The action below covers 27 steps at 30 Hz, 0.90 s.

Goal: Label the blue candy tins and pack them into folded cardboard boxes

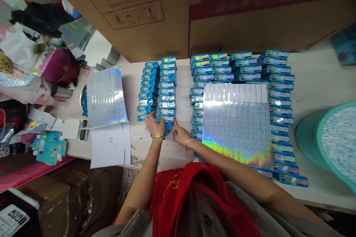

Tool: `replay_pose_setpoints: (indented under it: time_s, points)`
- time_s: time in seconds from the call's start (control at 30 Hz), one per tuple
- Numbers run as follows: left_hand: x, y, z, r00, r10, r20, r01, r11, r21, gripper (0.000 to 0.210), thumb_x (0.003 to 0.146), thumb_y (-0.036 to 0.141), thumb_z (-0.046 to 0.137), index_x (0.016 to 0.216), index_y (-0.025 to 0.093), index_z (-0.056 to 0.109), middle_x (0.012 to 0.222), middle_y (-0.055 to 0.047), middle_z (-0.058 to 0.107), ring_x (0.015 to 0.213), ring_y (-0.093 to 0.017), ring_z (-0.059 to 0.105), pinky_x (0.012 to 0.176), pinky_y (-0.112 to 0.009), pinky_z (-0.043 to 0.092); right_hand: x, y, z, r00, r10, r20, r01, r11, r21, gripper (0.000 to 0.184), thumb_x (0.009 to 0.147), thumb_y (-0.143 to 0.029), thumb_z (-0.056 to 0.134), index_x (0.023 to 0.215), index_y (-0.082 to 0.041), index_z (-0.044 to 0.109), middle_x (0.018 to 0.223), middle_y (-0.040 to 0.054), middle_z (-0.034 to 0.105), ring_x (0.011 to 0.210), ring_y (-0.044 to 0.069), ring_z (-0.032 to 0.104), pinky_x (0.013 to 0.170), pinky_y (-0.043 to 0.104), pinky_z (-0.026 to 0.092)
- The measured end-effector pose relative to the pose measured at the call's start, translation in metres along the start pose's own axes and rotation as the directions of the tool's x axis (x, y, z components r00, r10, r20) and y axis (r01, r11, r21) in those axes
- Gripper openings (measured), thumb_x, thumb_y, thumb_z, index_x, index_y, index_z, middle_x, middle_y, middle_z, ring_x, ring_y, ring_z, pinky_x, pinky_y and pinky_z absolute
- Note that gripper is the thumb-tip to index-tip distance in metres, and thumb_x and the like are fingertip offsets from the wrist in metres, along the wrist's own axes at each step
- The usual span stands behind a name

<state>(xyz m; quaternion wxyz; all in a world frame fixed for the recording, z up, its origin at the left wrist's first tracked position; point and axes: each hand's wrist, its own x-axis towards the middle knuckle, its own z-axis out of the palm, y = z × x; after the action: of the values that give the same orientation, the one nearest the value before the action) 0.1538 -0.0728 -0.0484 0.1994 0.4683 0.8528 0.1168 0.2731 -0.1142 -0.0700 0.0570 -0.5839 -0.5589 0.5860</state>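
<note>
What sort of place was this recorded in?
Likely a small packing workshop: rows of matching blue containers line a white table, a shiny sheet lies over some, and a big carton stands behind.

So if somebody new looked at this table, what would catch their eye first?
Probably the silver sheet right of centre, shimmering in rainbow colours on top of rows of blue packs. Next, perhaps, the left hand and right hand, at the near end of two more such rows mid-table. Across the top of the view looms a big brown carton.
</note>
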Motion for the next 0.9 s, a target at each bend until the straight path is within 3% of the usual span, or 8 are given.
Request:
replay_pose_setpoints:
  time_s: [0.13, 0.23, 0.3, 0.37, 0.43, 0.63, 0.77, 0.9]
  points:
    - [-0.004, -0.002, -0.001, 0.987, 0.058, -0.147, -0.058, 0.998, 0.0, 0.05, 0.075, 0.044, 0.065, 0.117, 0.02, 0.051, 0.114, -0.013, 0.055, 0.109, -0.032, 0.05, 0.091, -0.052, 0.038, -0.009, -0.018, -0.018, 1.0, -0.007, -0.029, 0.007, 1.0, -0.012, 0.062, 0.084, -0.019, 0.051, 0.143, -0.009, 0.033, 0.086, 0.0104, 0.07, 0.079, 0.022, 0.062, 0.071, 0.028, 0.045]
    - [-0.003, 0.015, 0.005, 0.939, 0.242, -0.244, -0.275, 0.955, -0.11, 0.047, 0.079, 0.047, 0.06, 0.115, 0.017, 0.053, 0.112, -0.013, 0.055, 0.106, -0.03, 0.051, 0.092, -0.048, 0.039, -0.027, -0.009, -0.069, 0.949, -0.13, -0.288, 0.142, 0.99, 0.019, 0.042, 0.089, -0.029, 0.046, 0.129, -0.017, 0.054, 0.086, 0.007, 0.068, 0.079, 0.019, 0.061, 0.072, 0.027, 0.045]
    - [-0.005, 0.04, 0.017, 0.891, 0.422, -0.168, -0.452, 0.858, -0.244, 0.037, 0.082, 0.044, 0.056, 0.109, 0.018, 0.056, 0.105, -0.01, 0.057, 0.098, -0.024, 0.054, 0.089, -0.041, 0.043, -0.045, 0.019, -0.119, 0.773, -0.173, -0.61, 0.196, 0.98, -0.029, 0.04, 0.091, -0.035, 0.041, 0.124, -0.017, 0.057, 0.093, 0.009, 0.064, 0.084, 0.021, 0.059, 0.075, 0.031, 0.046]
    - [-0.01, 0.073, 0.031, 0.835, 0.549, -0.033, -0.523, 0.774, -0.357, 0.028, 0.083, 0.04, 0.055, 0.102, 0.019, 0.058, 0.098, -0.007, 0.058, 0.09, -0.021, 0.055, 0.083, -0.036, 0.045, -0.065, 0.059, -0.169, 0.523, -0.115, -0.844, 0.052, 0.993, -0.103, 0.04, 0.091, -0.039, 0.041, 0.118, -0.016, 0.059, 0.103, 0.0137, 0.06, 0.098, 0.026, 0.054, 0.084, 0.038, 0.044]
    - [-0.018, 0.105, 0.047, 0.813, 0.575, 0.091, -0.508, 0.778, -0.37, 0.024, 0.081, 0.037, 0.058, 0.098, 0.02, 0.06, 0.096, -0.007, 0.058, 0.089, -0.021, 0.055, 0.083, -0.036, 0.045, -0.079, 0.104, -0.208, 0.383, -0.011, -0.924, -0.168, 0.982, -0.082, 0.04, 0.087, -0.044, 0.046, 0.11, -0.015, 0.061, 0.103, 0.0164, 0.058, 0.1, 0.03, 0.051, 0.085, 0.043, 0.042]
    - [-0.043, 0.157, 0.07, 0.931, 0.319, 0.175, -0.256, 0.917, -0.307, 0.025, 0.066, 0.024, 0.071, 0.086, 0.02, 0.057, 0.098, -0.006, 0.054, 0.097, -0.025, 0.053, 0.087, -0.04, 0.041, -0.086, 0.176, -0.231, 0.438, 0.121, -0.891, -0.252, 0.968, 0.008, 0.042, 0.069, -0.053, 0.064, 0.088, -0.016, 0.057, 0.084, 0.0107, 0.058, 0.083, 0.027, 0.053, 0.076, 0.04, 0.043]
    - [-0.058, 0.157, 0.063, 0.92, 0.294, 0.259, -0.074, 0.779, -0.623, 0.025, 0.067, 0.018, 0.066, 0.086, 0.021, 0.05, 0.072, 0.003, 0.053, 0.068, -0.013, 0.055, 0.067, -0.026, 0.043, -0.091, 0.167, -0.22, 0.397, 0.205, -0.895, 0.076, 0.964, 0.255, 0.046, 0.067, -0.051, 0.064, 0.098, -0.019, 0.051, 0.064, -0.0043, 0.046, 0.058, 0.015, 0.045, 0.059, 0.031, 0.041]
    - [-0.068, 0.148, 0.039, 0.902, 0.234, 0.363, 0.172, 0.577, -0.799, 0.036, 0.06, 0.024, 0.073, 0.089, 0.019, 0.052, 0.057, 0.009, 0.049, 0.051, -0.008, 0.05, 0.056, -0.02, 0.039, -0.122, 0.151, -0.217, 0.521, 0.261, -0.812, 0.427, 0.745, 0.513, 0.064, 0.065, -0.046, 0.07, 0.119, -0.025, 0.042, 0.059, -0.0097, 0.042, 0.048, 0.011, 0.041, 0.049, 0.024, 0.038]
